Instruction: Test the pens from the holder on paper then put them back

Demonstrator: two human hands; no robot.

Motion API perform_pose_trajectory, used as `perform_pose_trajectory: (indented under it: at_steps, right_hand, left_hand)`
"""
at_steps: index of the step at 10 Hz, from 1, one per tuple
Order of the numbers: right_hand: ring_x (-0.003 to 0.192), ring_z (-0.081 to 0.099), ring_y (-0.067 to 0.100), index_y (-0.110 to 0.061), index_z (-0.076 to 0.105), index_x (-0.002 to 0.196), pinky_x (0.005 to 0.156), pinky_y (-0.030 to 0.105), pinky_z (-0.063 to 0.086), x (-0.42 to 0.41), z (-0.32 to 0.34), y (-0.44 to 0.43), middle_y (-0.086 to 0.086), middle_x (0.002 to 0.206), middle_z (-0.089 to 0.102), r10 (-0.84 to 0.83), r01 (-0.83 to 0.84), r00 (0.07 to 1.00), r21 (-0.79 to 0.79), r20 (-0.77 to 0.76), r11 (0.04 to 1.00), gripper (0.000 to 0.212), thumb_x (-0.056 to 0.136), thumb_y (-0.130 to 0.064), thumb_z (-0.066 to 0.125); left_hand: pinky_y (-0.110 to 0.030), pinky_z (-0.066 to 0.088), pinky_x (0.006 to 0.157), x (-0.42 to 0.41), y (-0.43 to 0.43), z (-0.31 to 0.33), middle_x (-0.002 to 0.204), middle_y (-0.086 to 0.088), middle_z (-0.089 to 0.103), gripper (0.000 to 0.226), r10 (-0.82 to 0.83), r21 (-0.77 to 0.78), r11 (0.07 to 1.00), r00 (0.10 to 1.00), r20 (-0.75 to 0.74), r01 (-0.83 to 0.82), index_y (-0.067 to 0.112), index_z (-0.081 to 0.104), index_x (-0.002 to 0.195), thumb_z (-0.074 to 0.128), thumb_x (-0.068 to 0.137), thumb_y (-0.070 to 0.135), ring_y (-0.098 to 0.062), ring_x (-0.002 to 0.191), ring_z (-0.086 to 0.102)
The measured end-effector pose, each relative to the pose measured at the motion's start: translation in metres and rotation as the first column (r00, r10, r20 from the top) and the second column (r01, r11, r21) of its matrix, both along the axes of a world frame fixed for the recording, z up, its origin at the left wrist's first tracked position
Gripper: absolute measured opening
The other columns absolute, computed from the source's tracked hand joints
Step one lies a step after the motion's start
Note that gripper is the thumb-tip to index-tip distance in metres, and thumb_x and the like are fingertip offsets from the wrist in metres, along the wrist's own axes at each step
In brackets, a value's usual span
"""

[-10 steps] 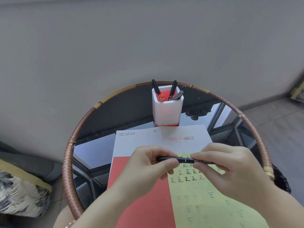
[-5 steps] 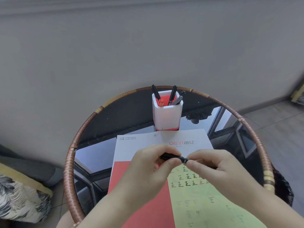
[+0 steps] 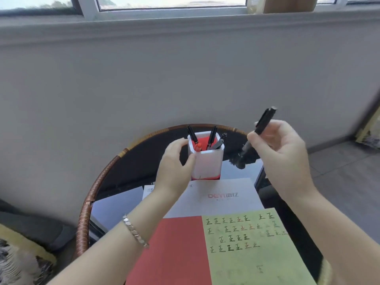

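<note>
Grip, right: right hand (image 3: 281, 159) has thumb and fingers curled tight round a black pen (image 3: 261, 128), held in the air to the right of the holder, touching neither it nor the tabletop.
Pen tilt: top end points up and right, clear of the fingers; bottom end is blurred against a dark reflection, so tip or cap cannot be told.
Grip, left: left hand (image 3: 174, 163) is clamped on the left side of the holder (image 3: 207, 161), thumb on the near face, fingers round the far corner by the rim.
Wrist: bracelet (image 3: 134, 231) of silver links on the left forearm.
Nearest paper: green sheet (image 3: 246, 262) with rows of small handwritten marks in black, red and fainter ink; lower marks too faint to read, bottom edge cut off.
Beside it: red sheet (image 3: 176, 249), meeting the green sheet's left edge, also cut off below.
Under both: white sheet (image 3: 222, 204) with a red printed logo; left part hidden by the forearm.
Holder: white, square, upright, just beyond the white sheet; red inside.
Inside it: left pen (image 3: 192, 133) and middle pen (image 3: 212, 136), both black, a grey pen (image 3: 219, 143) and a red pen (image 3: 198, 147); lower halves hidden.
Tabletop (image 3: 127, 171): round dark glass with a woven rim; right edge hidden behind the right arm.
Farther: grey wall (image 3: 144, 79), window (image 3: 170, 2) cut off at the top.
</note>
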State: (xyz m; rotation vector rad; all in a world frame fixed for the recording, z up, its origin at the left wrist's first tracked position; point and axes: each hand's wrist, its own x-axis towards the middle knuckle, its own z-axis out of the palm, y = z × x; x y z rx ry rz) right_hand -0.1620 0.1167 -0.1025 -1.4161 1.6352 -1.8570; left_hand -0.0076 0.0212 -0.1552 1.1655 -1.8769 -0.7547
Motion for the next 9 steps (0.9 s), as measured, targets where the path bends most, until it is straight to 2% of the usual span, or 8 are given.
perform_pose_trajectory:
  at_steps: [1,2,3,5,6,7,8,9]
  right_hand:
    - [0.08,0.062,-0.003,-0.027,0.047,0.091,0.073,0.01,0.048,0.003,0.013,-0.022,-0.011,0.083,0.062,-0.057,0.044,0.996,-0.161,-0.072,0.986,0.031,0.084,0.001,0.059]
    - [0.075,0.064,0.005,-0.016,0.04,0.122,0.068,0.012,0.048,0.008,-0.005,-0.049,0.0,0.084,0.064,-0.08,0.061,0.941,-0.065,-0.329,0.996,0.044,0.085,0.003,0.055]
    - [0.064,0.063,0.025,-0.004,0.047,0.122,0.056,0.025,0.048,0.01,-0.036,-0.066,0.012,0.077,0.065,-0.172,0.163,0.733,-0.075,-0.658,0.984,0.041,0.083,0.001,0.058]
    - [0.073,0.062,0.027,-0.008,0.07,0.083,0.063,0.035,0.051,0.014,-0.051,-0.077,0.001,0.07,0.068,-0.273,0.251,0.512,-0.161,-0.815,0.954,0.026,0.082,-0.018,0.046]
    - [0.074,0.064,0.027,-0.01,0.072,0.078,0.067,0.036,0.051,0.015,-0.054,-0.081,-0.001,0.063,0.069,-0.265,0.263,0.483,-0.15,-0.835,0.953,0.019,0.08,-0.018,0.055]
    - [0.081,0.068,0.031,-0.01,0.07,0.072,0.067,0.039,0.052,0.016,-0.054,-0.082,0.001,0.062,0.071,-0.193,0.32,0.457,-0.042,-0.868,0.946,0.004,0.069,-0.008,0.071]
    - [0.088,0.066,0.028,-0.008,0.071,0.092,0.076,0.041,0.051,0.017,-0.044,-0.068,0.004,0.087,0.072,-0.144,0.234,0.584,-0.004,-0.799,0.972,0.023,0.07,-0.007,0.064]
    - [0.081,0.062,0.022,-0.01,0.07,0.088,0.072,0.036,0.051,0.008,-0.039,-0.049,0.001,0.083,0.068,-0.086,0.17,0.694,0.047,-0.715,0.984,0.017,0.078,-0.009,0.056]
  left_hand:
    - [-0.02,0.034,0.1,-0.007,-0.006,-0.001,0.139,0.009,0.045,0.037,-0.042,0.016,0.999,0.996,0.075,0.04,0.02,0.049,0.13,0.051,0.094,0.027,-0.006,0.127,0.038]
    - [-0.014,0.029,0.095,-0.01,-0.007,-0.005,0.14,0.01,0.044,0.031,-0.039,0.0,0.999,0.996,0.086,0.039,0.018,0.057,0.123,0.049,0.095,0.027,-0.006,0.129,0.038]
    - [-0.022,0.034,0.104,-0.008,-0.006,-0.008,0.139,0.009,0.045,0.03,-0.047,0.03,0.998,0.999,-0.009,0.047,0.018,0.057,0.124,0.048,0.095,0.018,-0.005,0.129,0.039]
    - [-0.014,0.035,0.093,-0.006,-0.01,-0.006,0.136,0.009,0.049,0.029,-0.035,-0.003,0.999,0.999,0.024,0.035,0.018,0.059,0.122,0.049,0.095,0.015,-0.006,0.124,0.043]
    - [-0.005,0.034,0.084,-0.006,-0.011,-0.007,0.132,0.015,0.048,0.028,-0.025,-0.019,0.999,0.999,0.045,0.026,0.02,0.059,0.121,0.048,0.095,0.016,-0.005,0.122,0.045]
    - [-0.012,0.03,0.094,-0.006,-0.009,-0.011,0.141,0.012,0.043,0.032,-0.008,-0.03,0.999,0.996,0.086,0.01,0.021,0.053,0.128,0.044,0.097,0.021,-0.004,0.13,0.037]
    - [-0.018,0.033,0.096,-0.003,-0.011,-0.006,0.143,0.012,0.039,0.034,-0.057,0.061,0.997,0.993,0.102,0.051,0.022,0.05,0.13,0.041,0.098,0.023,-0.007,0.129,0.039]
    - [-0.022,0.041,0.088,0.003,-0.014,0.005,0.138,0.013,0.043,0.031,-0.134,0.186,0.976,0.988,0.081,0.117,0.022,0.053,0.125,0.045,0.096,0.022,-0.009,0.117,0.05]
